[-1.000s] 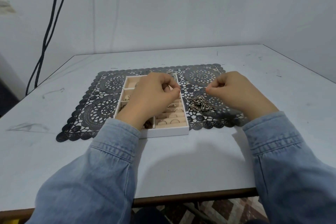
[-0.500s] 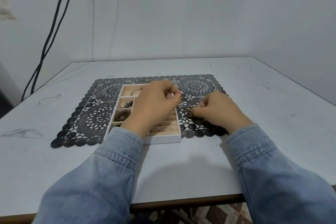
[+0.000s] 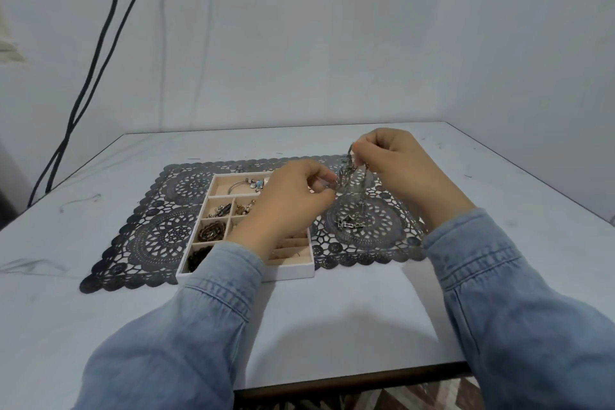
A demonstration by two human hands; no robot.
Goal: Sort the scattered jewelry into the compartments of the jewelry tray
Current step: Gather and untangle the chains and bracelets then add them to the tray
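Blur across tangled silver chain, links too fine to count. Pinched high by right hand and lower by left hand, fingers of both curled. Held above black lace placemat, just right of white, beige-lined jewelry tray. Small silver heap on the lace beneath; joined to chain or not, cannot tell.

Tray's right half hidden under left wrist and blue denim sleeve. Five compartments visible: one silver bangle with blue charms in farthest, small mixed pieces in two, dark beaded coils in two nearest.

Two black cables on wall, cut off at top. White table beneath.
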